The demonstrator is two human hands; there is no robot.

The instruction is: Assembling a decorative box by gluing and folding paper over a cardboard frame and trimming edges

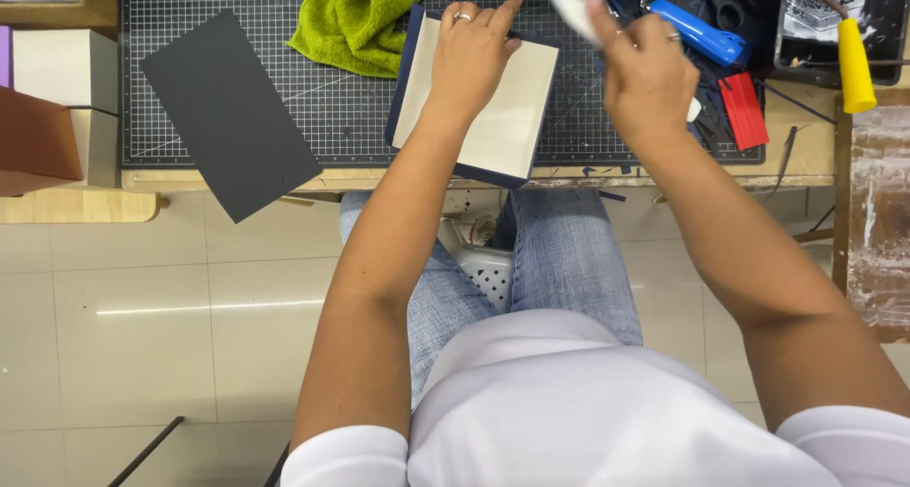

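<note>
Left hand: the left hand lies flat, fingers together and stretched out, pressing on the cream-lined, navy-edged rectangular board cover.
Right hand: the right hand is raised above the desk, fingers clamped on a small white flat tool, blurred with motion.
Where the cover sits: on the dark gridded cutting mat, its near corner hanging over the front edge of the wooden desk.
Doing it well: I'd say keep that left palm firm so the cover cannot slide, and bring the white tool down flat, working outward from the held side.
Close by: a lime-green towelling cloth touches the cover's far left corner, and a loose dark grey card sheet lies well apart on the left.
In the way: to the right, a blue plastic-handled cutter, a red flat piece and black scraps crowd the right hand's side; a yellow-handled roller rests in a tray beyond.
</note>
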